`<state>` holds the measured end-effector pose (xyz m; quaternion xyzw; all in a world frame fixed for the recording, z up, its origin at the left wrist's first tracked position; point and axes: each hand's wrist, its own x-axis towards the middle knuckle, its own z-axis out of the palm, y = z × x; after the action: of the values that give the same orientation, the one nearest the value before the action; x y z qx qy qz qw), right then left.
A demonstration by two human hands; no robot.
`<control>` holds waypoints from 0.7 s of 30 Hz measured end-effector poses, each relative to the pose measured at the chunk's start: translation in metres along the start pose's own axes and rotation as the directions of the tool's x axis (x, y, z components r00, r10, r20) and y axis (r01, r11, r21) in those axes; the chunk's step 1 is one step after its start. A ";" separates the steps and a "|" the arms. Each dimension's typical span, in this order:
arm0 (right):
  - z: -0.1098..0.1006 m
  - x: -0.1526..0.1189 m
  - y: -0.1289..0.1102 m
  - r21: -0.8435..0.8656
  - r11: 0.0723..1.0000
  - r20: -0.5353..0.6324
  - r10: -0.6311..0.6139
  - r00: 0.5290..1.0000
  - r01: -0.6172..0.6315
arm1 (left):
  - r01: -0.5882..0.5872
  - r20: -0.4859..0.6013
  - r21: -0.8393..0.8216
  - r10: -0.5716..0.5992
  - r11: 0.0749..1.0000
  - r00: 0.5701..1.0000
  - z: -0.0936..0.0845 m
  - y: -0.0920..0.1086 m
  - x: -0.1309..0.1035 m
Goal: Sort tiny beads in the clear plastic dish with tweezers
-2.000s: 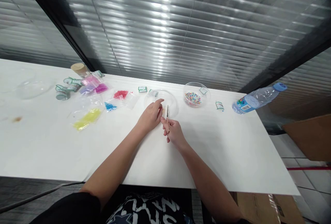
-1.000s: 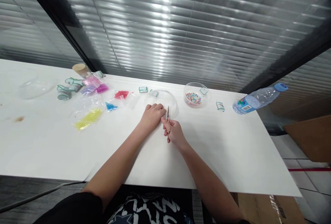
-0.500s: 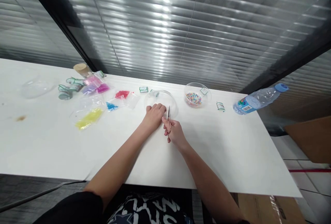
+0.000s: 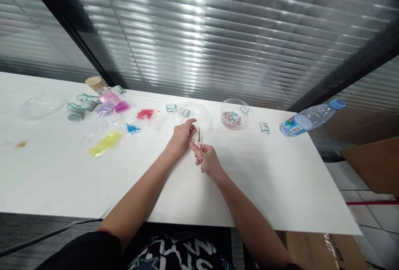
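Note:
My right hand (image 4: 209,161) is closed around the handles of a small pair of scissors (image 4: 199,140), whose blades point away from me. Just left of the blades, my left hand (image 4: 181,139) has thumb and fingertips drawn together. Anything between those fingertips is too small to make out. Behind both hands sits a clear plastic bowl (image 4: 204,114), partly covered by my left hand. A small spool with a green-printed label (image 4: 184,112) shows at the bowl's left side.
Right of it stands a clear bowl of mixed coloured beads (image 4: 232,119). A spool (image 4: 264,127) and a water bottle (image 4: 307,119) lie farther right. Bags of yellow beads (image 4: 105,144), red beads (image 4: 145,114) and blue beads (image 4: 132,128) lie left, near a wooden-lidded jar (image 4: 95,83).
My left hand has lifted and rolled, from lying flatter by the bowl to fingertips drawn together beside the blades. The scissors have shifted slightly left with my right hand.

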<state>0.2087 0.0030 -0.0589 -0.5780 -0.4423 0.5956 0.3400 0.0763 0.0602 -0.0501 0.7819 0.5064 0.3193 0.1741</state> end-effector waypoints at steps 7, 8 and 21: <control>-0.001 -0.002 -0.002 -0.010 1.000 0.006 0.015 1.000 -0.015 | -0.029 -0.042 -0.003 0.029 1.000 0.999 0.000 0.001 -0.001; -0.001 -0.002 -0.003 -0.011 1.000 0.008 0.014 1.000 -0.014 | -0.030 -0.048 0.003 0.030 1.000 0.998 0.000 0.001 -0.001; -0.001 -0.002 -0.003 -0.022 1.000 0.026 0.013 1.000 -0.012 | -0.085 -0.090 0.022 0.087 0.996 0.992 0.000 -0.001 -0.002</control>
<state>0.2099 0.0028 -0.0555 -0.5767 -0.4495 0.6002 0.3241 0.0755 0.0587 -0.0511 0.7892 0.4825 0.3569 0.1300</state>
